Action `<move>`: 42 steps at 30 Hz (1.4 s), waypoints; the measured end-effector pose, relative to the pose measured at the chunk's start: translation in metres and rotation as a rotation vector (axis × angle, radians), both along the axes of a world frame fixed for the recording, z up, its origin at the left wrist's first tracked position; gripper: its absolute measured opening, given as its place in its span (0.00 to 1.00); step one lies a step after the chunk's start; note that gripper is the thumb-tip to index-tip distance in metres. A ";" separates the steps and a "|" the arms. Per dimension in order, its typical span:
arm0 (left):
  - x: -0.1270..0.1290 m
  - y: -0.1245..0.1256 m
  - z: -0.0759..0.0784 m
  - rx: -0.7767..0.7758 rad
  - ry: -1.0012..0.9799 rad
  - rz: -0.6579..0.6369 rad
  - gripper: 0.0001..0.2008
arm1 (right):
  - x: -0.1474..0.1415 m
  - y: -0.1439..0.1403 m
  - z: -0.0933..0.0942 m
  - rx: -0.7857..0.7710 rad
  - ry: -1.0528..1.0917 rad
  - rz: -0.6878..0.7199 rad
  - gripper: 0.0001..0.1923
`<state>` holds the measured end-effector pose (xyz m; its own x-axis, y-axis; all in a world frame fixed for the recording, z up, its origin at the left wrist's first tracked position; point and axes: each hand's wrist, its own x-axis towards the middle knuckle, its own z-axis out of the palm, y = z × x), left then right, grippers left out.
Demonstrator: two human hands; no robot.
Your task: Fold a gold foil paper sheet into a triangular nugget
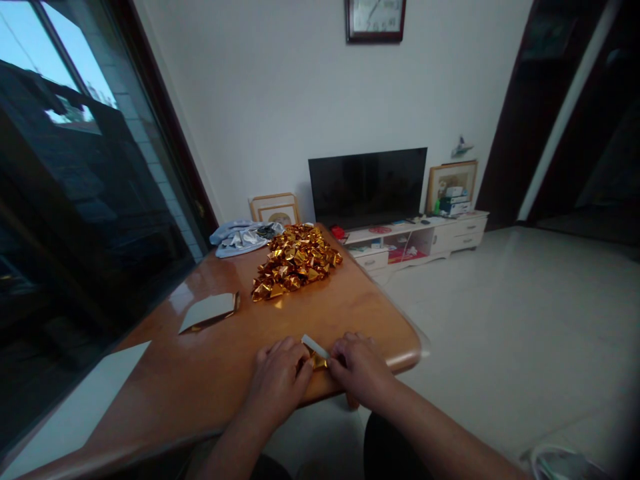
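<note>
A small piece of gold foil paper (320, 361) with a pale folded strip along its top lies between my hands, close to the table's front edge. My left hand (283, 373) grips its left end with curled fingers. At its right end, my right hand (359, 367) pinches the paper. Farther back on the table rises a heap of folded gold foil pieces (300, 260). To the left rests a stack of paper sheets (210, 311), pale on top with gold showing at the edge. The undersides of my fingers are hidden.
The brown wooden table (190, 387) has a rounded right corner. A large white sheet (83, 407) lies at its left, and a bluish-white plastic bag (243, 240) sits at the far end. Beyond stand a television (369, 187) and a white cabinet (445, 239).
</note>
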<state>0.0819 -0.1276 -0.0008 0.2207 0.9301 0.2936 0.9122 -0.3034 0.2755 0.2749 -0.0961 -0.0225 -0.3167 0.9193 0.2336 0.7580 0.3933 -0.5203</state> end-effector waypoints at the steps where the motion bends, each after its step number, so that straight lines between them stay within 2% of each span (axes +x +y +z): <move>1: 0.000 0.000 0.000 -0.002 0.004 -0.001 0.07 | -0.001 0.000 0.000 0.003 0.000 -0.004 0.06; 16: 0.001 0.004 -0.003 0.022 0.111 0.002 0.08 | -0.004 -0.008 -0.004 0.062 0.002 -0.058 0.03; 25: 0.002 0.006 -0.006 0.028 0.139 -0.002 0.06 | -0.005 -0.009 -0.005 0.040 0.004 -0.059 0.03; 36: 0.002 0.008 -0.007 0.008 0.132 -0.006 0.06 | -0.001 -0.009 -0.008 0.042 0.011 -0.037 0.03; 42: 0.001 0.006 -0.006 0.016 0.127 -0.005 0.05 | 0.007 -0.009 -0.007 0.008 0.111 0.009 0.04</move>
